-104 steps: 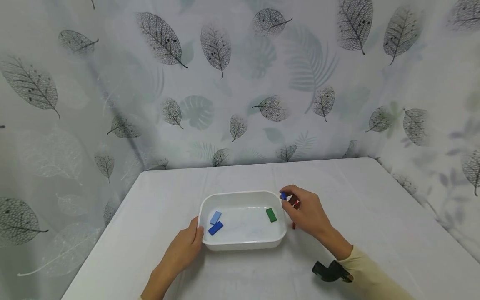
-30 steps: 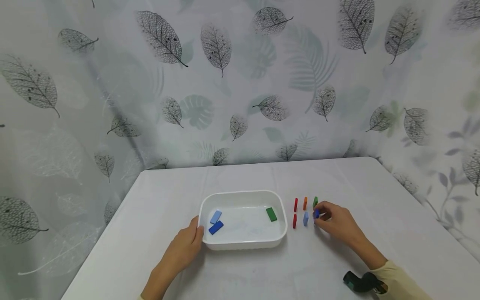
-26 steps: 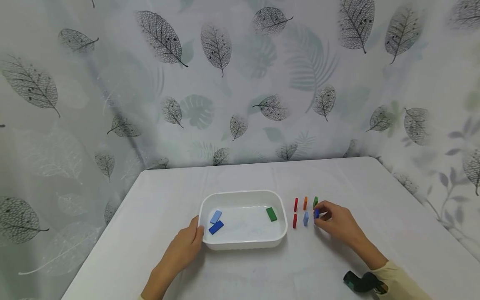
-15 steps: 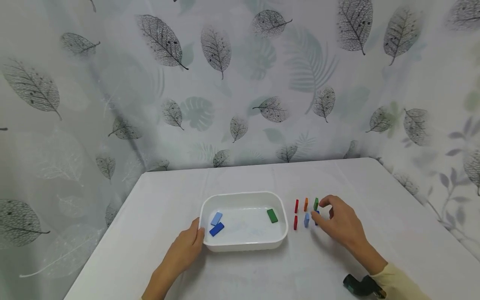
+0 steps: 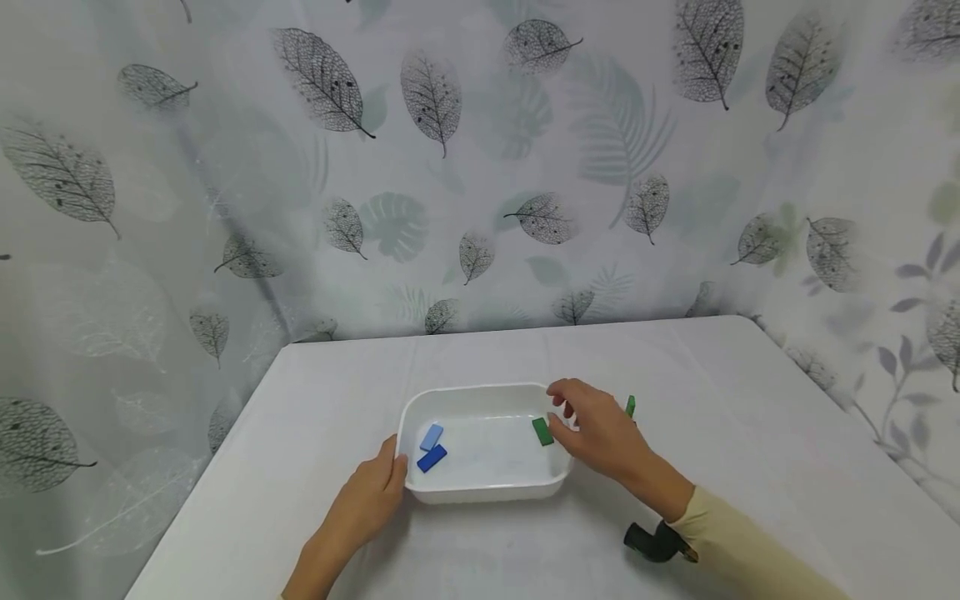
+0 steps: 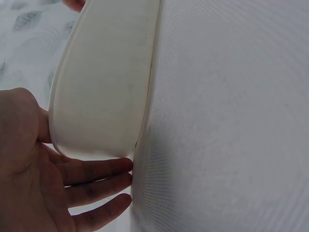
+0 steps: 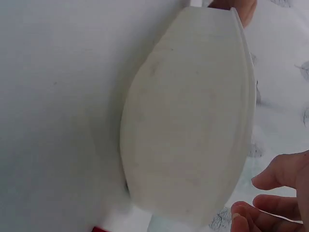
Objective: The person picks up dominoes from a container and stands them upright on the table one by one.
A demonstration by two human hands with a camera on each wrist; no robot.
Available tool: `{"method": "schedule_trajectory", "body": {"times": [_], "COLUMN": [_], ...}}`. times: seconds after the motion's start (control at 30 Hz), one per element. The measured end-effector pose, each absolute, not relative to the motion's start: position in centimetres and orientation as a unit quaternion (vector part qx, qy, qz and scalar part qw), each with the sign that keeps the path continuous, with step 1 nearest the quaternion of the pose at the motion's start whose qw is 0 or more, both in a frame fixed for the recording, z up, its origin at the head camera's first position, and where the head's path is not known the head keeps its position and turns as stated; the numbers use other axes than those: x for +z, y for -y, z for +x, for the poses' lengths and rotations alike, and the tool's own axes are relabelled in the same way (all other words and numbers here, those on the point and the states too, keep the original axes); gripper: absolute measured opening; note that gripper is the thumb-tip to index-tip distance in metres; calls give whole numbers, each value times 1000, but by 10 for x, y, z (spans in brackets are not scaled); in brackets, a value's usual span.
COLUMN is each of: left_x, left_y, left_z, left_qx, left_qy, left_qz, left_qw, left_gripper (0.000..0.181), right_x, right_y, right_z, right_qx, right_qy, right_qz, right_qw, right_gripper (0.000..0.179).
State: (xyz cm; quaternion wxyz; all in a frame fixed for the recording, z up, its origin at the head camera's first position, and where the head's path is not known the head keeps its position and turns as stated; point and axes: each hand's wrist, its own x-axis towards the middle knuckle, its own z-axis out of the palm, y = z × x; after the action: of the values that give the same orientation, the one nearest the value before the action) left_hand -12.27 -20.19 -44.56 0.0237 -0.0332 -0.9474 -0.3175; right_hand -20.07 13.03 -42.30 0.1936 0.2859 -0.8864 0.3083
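Note:
A white plastic tray point(image 5: 491, 493) sits mid-table with a light blue domino point(image 5: 431, 437), a dark blue domino point(image 5: 432, 458) and a green domino point(image 5: 542, 432) lying flat in it. My left hand point(image 5: 363, 496) holds its left end, thumb at the rim and fingers along the outer wall. Over the right rim hovers my right hand point(image 5: 603, 433), fingers bent, thumb and fingertips apart with nothing between them, close to the green domino. Beyond that hand a standing green domino point(image 5: 630, 406) shows; the hand hides the others beside it.
A red piece point(image 7: 99, 229) peeks in at the bottom of the right wrist view. The white-covered table point(image 5: 480, 550) extends around the tray. A leaf-print curtain point(image 5: 480, 167) hangs behind. A black device point(image 5: 656, 542) is strapped at the right wrist.
My right hand set a dark blue domino upright in the group right of the tray and let go. It has since swung left over the tray. The left hand stays put.

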Motion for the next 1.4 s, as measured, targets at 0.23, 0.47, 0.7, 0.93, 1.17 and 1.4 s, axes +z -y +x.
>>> {"method": "schedule_trajectory", "body": {"times": [0.23,0.47,0.7,0.93,1.17,1.4], "left_x": [-446,-447,-448,-448,-447,-447], "left_y": [201,203,203,202,202,202], "left_z": [-123,-123,-123,-122,-122,-122], "left_qx": [-320,-318,-321,-316,-310,-312], "left_qy": [947,947,946,947,949,949], "left_qz": [-35,-31,-32,-35,-38,-37], "left_qw": [21,20,22,32,36,33], "left_gripper": [49,49,49,47,46,46], "right_x": [-422,-430,-443,-447,-447,-447], "right_y": [-96,-74,-70,-68,-67,-66], "right_z": [-213,-227,-233,-232,-227,-222], "right_qx": [288,192,-3,-92,-54,-14], "right_qy": [890,922,929,924,926,934], "right_qz": [331,323,329,330,338,334], "right_qw": [127,90,168,172,161,127], "right_gripper": [22,19,11,11,12,14]}}
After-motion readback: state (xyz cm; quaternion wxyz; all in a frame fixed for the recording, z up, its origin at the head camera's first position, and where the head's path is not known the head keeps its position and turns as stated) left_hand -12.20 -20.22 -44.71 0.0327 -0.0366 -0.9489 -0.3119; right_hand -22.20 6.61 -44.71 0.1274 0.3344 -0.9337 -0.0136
